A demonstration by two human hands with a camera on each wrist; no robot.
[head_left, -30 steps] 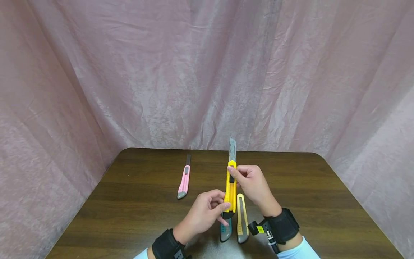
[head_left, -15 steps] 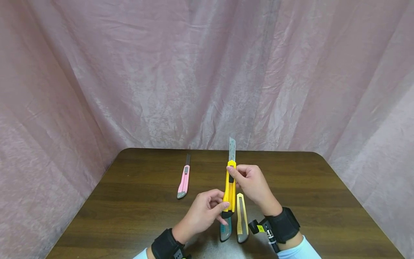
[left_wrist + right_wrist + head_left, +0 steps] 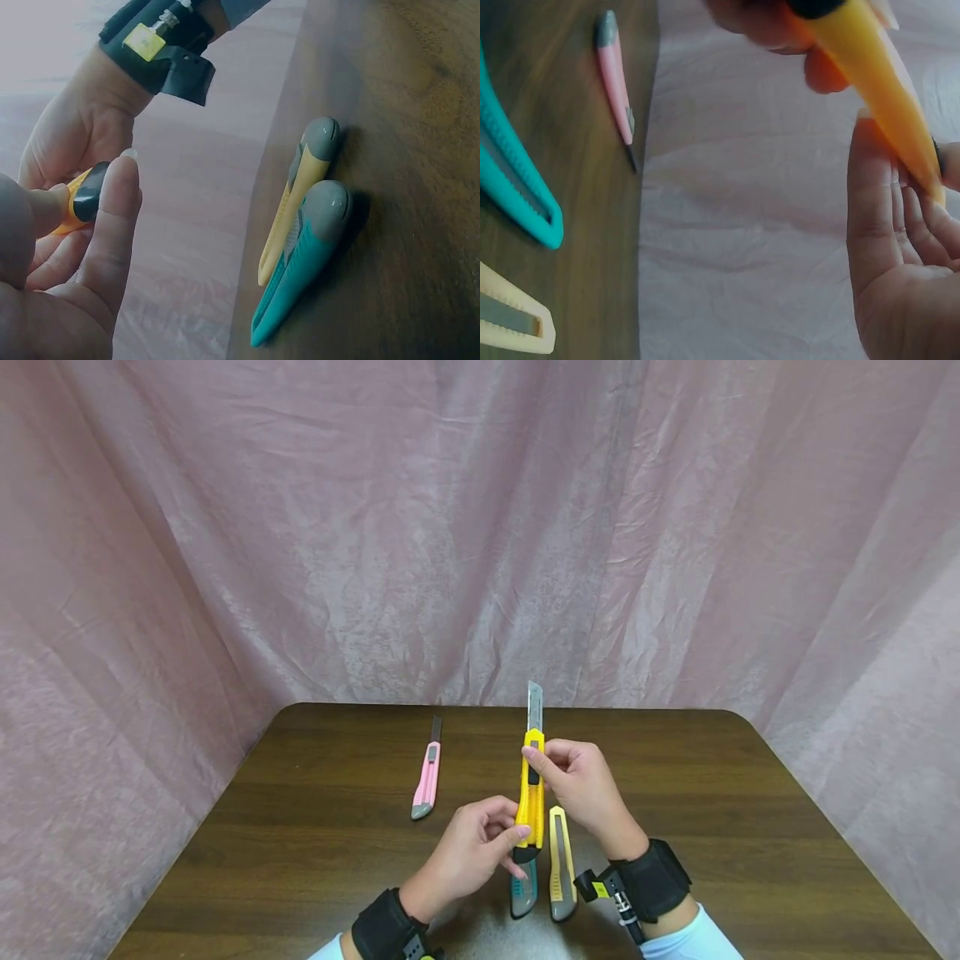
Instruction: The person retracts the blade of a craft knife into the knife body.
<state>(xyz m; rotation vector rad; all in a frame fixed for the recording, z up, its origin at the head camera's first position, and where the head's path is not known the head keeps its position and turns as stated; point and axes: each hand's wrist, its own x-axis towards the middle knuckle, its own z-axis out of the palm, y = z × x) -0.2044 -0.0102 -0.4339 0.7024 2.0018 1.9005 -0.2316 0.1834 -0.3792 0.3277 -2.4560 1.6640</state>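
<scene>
Both hands gripped the yellow plastic utility knife (image 3: 531, 793), left hand (image 3: 472, 853) at its base, right hand (image 3: 581, 787) hiding the slider; teal plastic cutter (image 3: 523, 892) lay half hidden near the tabletop's front edge

Soft, even light gives a sharp head view with faint shadows, while both wrist views blur close up.

Two bare hands are raised close together in front of the body, each wrist wrapped in a black strap. The left hand (image 3: 472, 847) sits lower, fingers curled in a pinching grip. The right hand (image 3: 581, 785) sits higher, thumb and fingers curled inward, also pinching.
</scene>
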